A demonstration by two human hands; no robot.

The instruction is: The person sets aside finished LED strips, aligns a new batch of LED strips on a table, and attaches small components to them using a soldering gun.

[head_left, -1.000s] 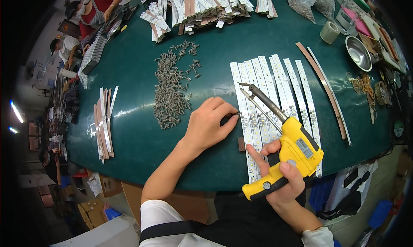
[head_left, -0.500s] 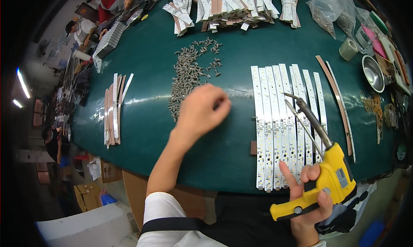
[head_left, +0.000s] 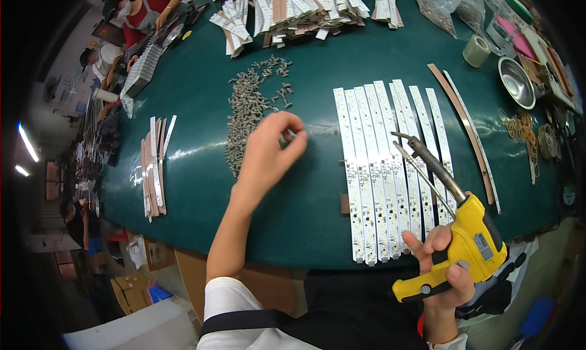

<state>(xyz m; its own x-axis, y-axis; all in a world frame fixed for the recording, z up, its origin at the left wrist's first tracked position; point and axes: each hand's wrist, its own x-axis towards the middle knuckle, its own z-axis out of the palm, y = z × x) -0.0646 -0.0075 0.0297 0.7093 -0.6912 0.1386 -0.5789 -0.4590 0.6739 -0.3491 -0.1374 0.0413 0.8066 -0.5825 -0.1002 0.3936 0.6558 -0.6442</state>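
My left hand [head_left: 271, 145] is closed, thumb and fingers curled together, at the near right side of a pile of small metal connectors [head_left: 249, 100]. Whatever those fingers may hold is hidden. In my right hand [head_left: 448, 277] is a yellow soldering gun [head_left: 479, 243], gripped by its handle. Its dark barrel slants up and left, with a thin metal guide tube [head_left: 427, 179] beside it. The tip hangs over a row of white LED strips [head_left: 370, 173], laid side by side lengthwise; contact with them cannot be told.
More strips lie at the left [head_left: 154, 170], and bundled strips [head_left: 305, 11] are heaped at the back. At the right are two long strips [head_left: 467, 133], a metal bowl [head_left: 517, 84], a tape roll [head_left: 476, 51], rubber bands [head_left: 519, 130] and plastic bags [head_left: 439, 8]. Co-workers sit at far left.
The whole view has shifted, so the table's things appear farther left. Against the strips, the soldering gun has moved slightly right. My left hand stays closed beside the connector pile.
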